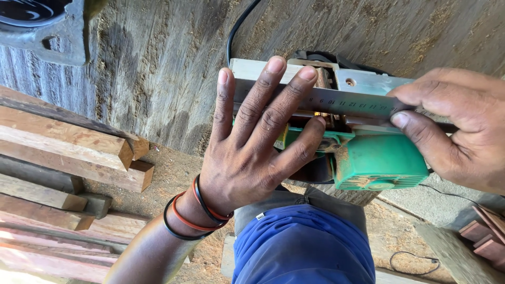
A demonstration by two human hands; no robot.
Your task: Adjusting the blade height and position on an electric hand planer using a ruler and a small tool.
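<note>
We are pressing our flat, open left hand (247, 152) on the upturned green electric planer (368, 158) lying on the workbench, while our right hand (457, 123) is pinching a steel ruler (336, 100) across its sole, the checking apparently under way.

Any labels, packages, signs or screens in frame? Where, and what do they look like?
Small tag: at the waistband edge above the blue garment, a tiny white rectangle.
Steel ruler: laid across the green power tool under the left hand and right hand, a long grey strip with printed graduations.
No packages, signs or screens.
</note>
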